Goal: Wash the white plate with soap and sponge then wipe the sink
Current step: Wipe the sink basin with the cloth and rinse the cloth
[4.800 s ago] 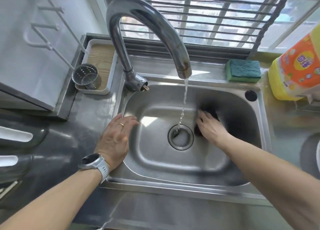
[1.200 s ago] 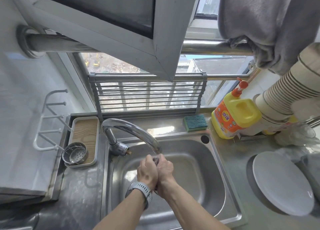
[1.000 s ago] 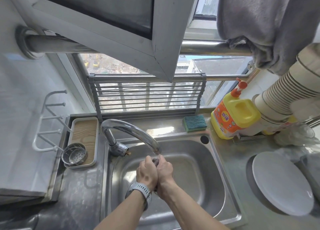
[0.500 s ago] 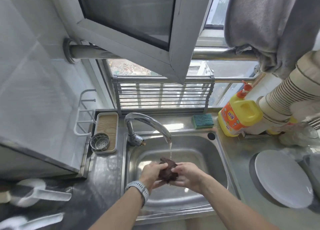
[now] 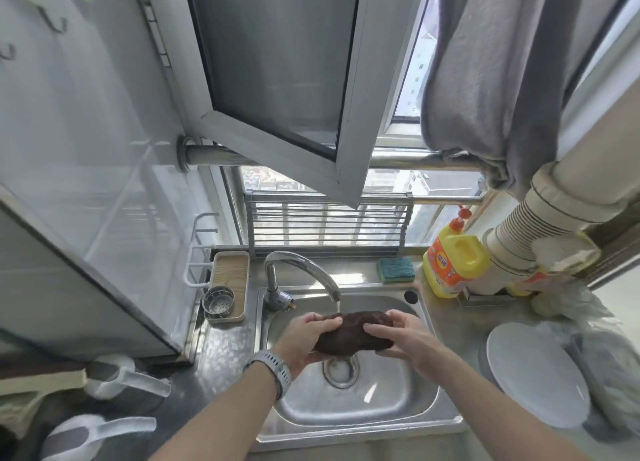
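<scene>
Cloth (image 5: 353, 332) now spread out between my left hand (image 5: 306, 339) and right hand (image 5: 398, 339), both gripping it, no longer balled up under tap (image 5: 304, 270). Rinse probably done, sink (image 5: 408, 401) wipe nearly finished.

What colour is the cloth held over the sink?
Dark brown cloth, gripped by both hands; seen in the head view.

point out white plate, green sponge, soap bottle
white plate (image 5: 536, 374), head view, on its flat centre.
green sponge (image 5: 396, 270), head view, on its top face.
soap bottle (image 5: 453, 268), head view, on the yellow body beside the label.
</scene>
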